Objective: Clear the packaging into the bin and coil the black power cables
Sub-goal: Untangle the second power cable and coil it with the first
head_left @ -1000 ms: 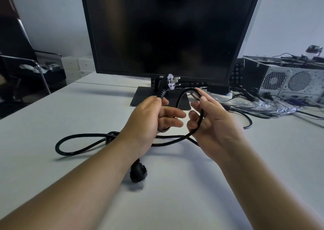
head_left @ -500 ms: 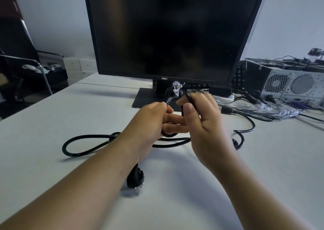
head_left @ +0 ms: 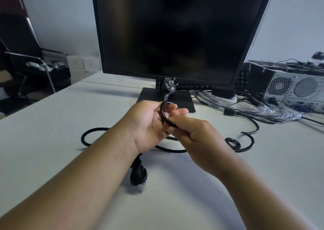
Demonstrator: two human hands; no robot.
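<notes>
Left hand (head_left: 149,123), palm turned inward, is closed around a black power cable (head_left: 91,131) just below its plug (head_left: 169,87). That three-pin plug stands up above the fist, in front of the base of a dark monitor (head_left: 178,33) at the far edge of the table (head_left: 70,110). Holding the plug end fixed like this gives the coil an anchor to build against.

Right hand (head_left: 191,133) meets the left, thumb and fingers pinched on the same cable, pressing a small loop (head_left: 164,113) into the left palm. This looks like an early turn of the coil being laid down.

Much of the cable is not yet gathered. It trails from under the hands in a wide curve toward the table's left edge. A second black plug (head_left: 138,174) lies on the table under the left forearm, near the front edge; which cable it ends cannot be told. More black cable sweeps toward the right edge, beside a small black spiral tie (head_left: 232,143).

Clear plastic packaging (head_left: 270,111) lies among other wires at the far right of the table, beside a computer case (head_left: 296,88), not yet cleared. No bin is visible.
</notes>
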